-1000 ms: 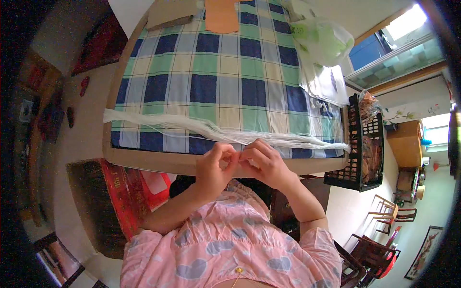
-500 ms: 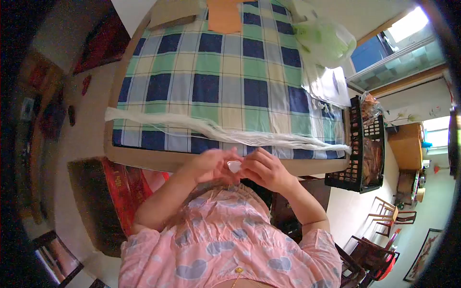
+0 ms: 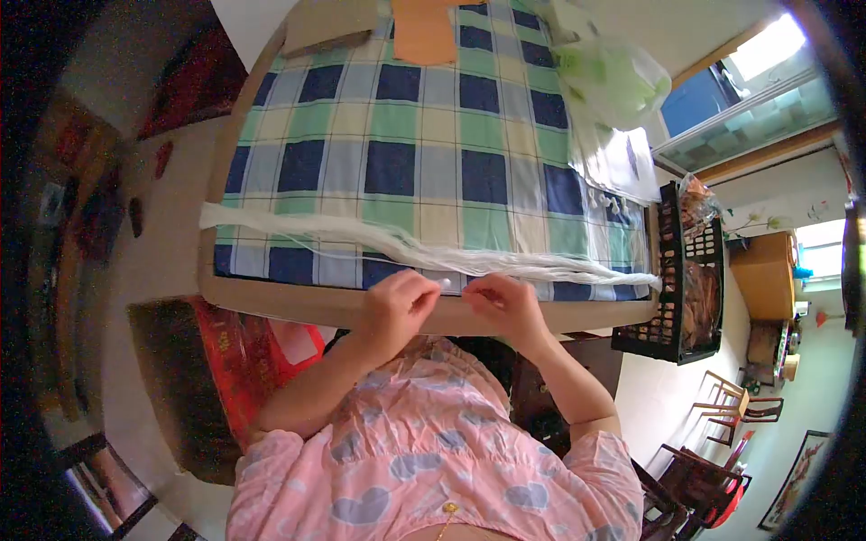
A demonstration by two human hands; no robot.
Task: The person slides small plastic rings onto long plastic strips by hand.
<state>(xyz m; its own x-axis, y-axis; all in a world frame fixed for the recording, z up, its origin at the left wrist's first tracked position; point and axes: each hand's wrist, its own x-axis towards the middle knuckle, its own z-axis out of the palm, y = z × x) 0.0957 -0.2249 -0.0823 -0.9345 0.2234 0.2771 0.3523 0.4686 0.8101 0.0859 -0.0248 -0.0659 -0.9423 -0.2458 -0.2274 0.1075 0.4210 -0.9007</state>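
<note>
My left hand (image 3: 401, 311) is closed in a pinch at the near edge of the table, with a small white piece (image 3: 444, 283) at its fingertips. The piece is too small for me to tell its kind. A short gap away, my right hand (image 3: 505, 307) is also pinched, its fingertips turned toward the left hand. Whatever it holds, perhaps a fine thread, does not show. Just beyond both hands, a long bundle of white strands (image 3: 397, 242) stretches across the checked cloth (image 3: 388, 167) from the left edge to the right.
A black plastic crate (image 3: 672, 311) stands against the table's right side. Toward the back right are a pale green plastic bag (image 3: 622, 81) and white sheets (image 3: 622, 167). An orange piece (image 3: 424, 36) and cardboard (image 3: 329, 27) lie at the far edge. A red bag (image 3: 234, 361) is at lower left.
My hands have drawn apart and risen slightly toward the table edge. The white piece, between both hands before, is now at the left fingertips. The strand bundle lies as before.
</note>
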